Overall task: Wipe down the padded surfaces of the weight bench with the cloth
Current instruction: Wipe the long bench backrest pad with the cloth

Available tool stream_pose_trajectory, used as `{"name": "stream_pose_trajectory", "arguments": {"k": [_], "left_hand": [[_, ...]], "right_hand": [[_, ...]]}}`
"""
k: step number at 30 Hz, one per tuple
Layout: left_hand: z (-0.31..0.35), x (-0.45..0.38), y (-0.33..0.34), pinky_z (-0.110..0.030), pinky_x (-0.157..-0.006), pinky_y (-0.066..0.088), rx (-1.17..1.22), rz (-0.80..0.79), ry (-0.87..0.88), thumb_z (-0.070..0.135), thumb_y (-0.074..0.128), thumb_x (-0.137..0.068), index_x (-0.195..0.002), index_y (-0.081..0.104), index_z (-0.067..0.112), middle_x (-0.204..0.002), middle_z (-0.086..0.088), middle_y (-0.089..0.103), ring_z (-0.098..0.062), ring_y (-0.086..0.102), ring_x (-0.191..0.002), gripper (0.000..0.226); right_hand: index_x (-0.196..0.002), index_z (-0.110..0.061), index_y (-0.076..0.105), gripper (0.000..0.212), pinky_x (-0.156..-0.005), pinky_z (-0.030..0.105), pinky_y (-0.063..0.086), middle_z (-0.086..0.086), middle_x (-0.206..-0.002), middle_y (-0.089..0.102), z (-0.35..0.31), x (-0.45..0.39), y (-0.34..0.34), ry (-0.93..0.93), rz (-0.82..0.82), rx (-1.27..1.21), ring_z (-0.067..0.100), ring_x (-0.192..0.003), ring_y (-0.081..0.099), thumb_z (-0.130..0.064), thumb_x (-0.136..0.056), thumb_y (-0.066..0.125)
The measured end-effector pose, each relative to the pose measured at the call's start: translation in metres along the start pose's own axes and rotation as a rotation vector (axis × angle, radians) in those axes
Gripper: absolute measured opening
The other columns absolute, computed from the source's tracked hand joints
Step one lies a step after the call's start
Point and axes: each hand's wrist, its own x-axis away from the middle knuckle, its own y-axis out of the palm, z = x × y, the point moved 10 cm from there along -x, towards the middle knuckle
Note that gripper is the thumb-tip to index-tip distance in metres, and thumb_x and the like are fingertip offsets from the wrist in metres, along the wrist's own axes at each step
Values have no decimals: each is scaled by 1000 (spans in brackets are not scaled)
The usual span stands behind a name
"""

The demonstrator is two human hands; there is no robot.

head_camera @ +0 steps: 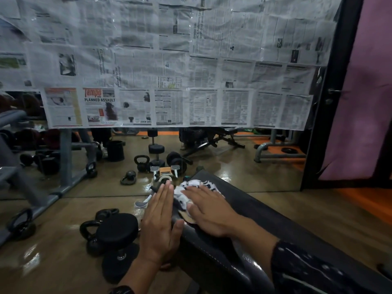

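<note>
We're mid-wipe on the weight bench (265, 215). Our right hand (209, 211) lies flat, fingers straight, pressing the cloth (196, 186) onto the black padded top near the far end of the pad. The cloth is white with a dark pattern, bunched under and ahead of the fingers. Our left hand (160, 217) is open too, fingers straight and together, set against the pad's left edge, thumb up on the top; it grips nothing.

Progress, as we judge it: early to middle. The cloth sits at the far end only; the long stretch of pad toward us and off to the right shows no clear sign of being wiped or not, surface sheen too dim to tell. Side faces likely still to do. A torn patch (187, 216) shows on the pad just beside the right hand.

Floor clutter: dumbbell (117, 230) and kettlebells (89, 227) left of the bench, mirror (233, 158) ahead, newspaper (169, 60) taped over it.
</note>
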Motion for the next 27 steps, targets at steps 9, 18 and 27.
{"name": "stream_pose_trajectory", "arguments": {"k": [9,18,27], "left_hand": [[-2,1,2,-46,-113,25,-11,-36,14,63,12,-94,-145,29,1,-153,-12,29,-25,25,-143,82],[0,2,3,-32,-116,20,-46,-67,-1,46,22,-98,-141,39,4,-147,-9,40,-20,30,-141,63],[-1,1,3,-28,-117,18,-47,-60,16,47,21,-97,-143,35,5,-149,-6,35,-20,32,-139,64]], "right_hand": [[-150,-39,12,49,-118,33,-1,-18,-160,7,-14,43,1,-174,-1,-53,4,-147,-5,-44,-102,22],[-151,-30,16,52,-119,52,4,-7,-161,11,-2,-13,1,40,-14,16,22,-149,0,-42,-101,21],[-150,-37,14,49,-121,39,4,-15,-160,10,23,32,-5,-56,2,-69,7,-148,-1,-42,-102,23]]}}
